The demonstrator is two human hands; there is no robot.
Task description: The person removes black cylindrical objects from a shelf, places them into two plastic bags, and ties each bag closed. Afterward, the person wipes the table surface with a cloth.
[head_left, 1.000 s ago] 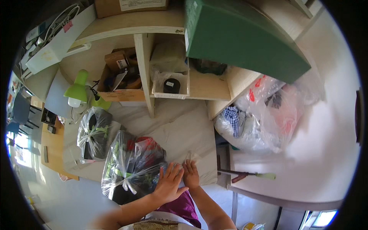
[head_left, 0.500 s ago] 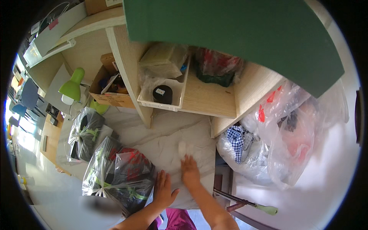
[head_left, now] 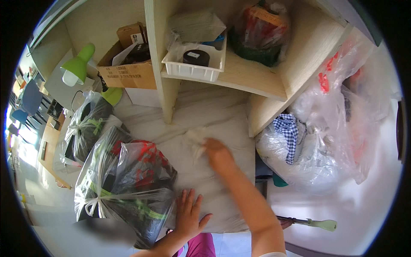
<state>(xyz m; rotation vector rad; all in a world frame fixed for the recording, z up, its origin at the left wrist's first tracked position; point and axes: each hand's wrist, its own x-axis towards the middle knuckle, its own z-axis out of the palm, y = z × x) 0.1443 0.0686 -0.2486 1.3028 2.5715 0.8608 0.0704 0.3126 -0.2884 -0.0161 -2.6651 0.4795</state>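
My right hand (head_left: 218, 156) reaches out over the marbled tabletop (head_left: 214, 115), its fingers closed on a thin white cloth (head_left: 195, 139). The cloth lies against the tabletop and is blurred by motion. Near the front edge, my left hand (head_left: 188, 214) rests flat with fingers spread and nothing in them. Just left of it sits a knotted clear plastic bag (head_left: 145, 175) with black, red and green contents. A smaller clear bag (head_left: 87, 122) holding something dark stands behind that one.
A wooden shelf holds a white tray (head_left: 192, 70) with a black round container (head_left: 196, 57), and a wrapped bundle (head_left: 259, 36). Back left are a cardboard box (head_left: 128, 77) and a green lamp (head_left: 79, 62). Large plastic bags (head_left: 317, 158) bulge at the right, above a pale green handle (head_left: 323, 225).
My right hand has moved farther forward with the white cloth. My left hand stays flat near the front edge. My view has shifted, and the green panel overhead has mostly left it.
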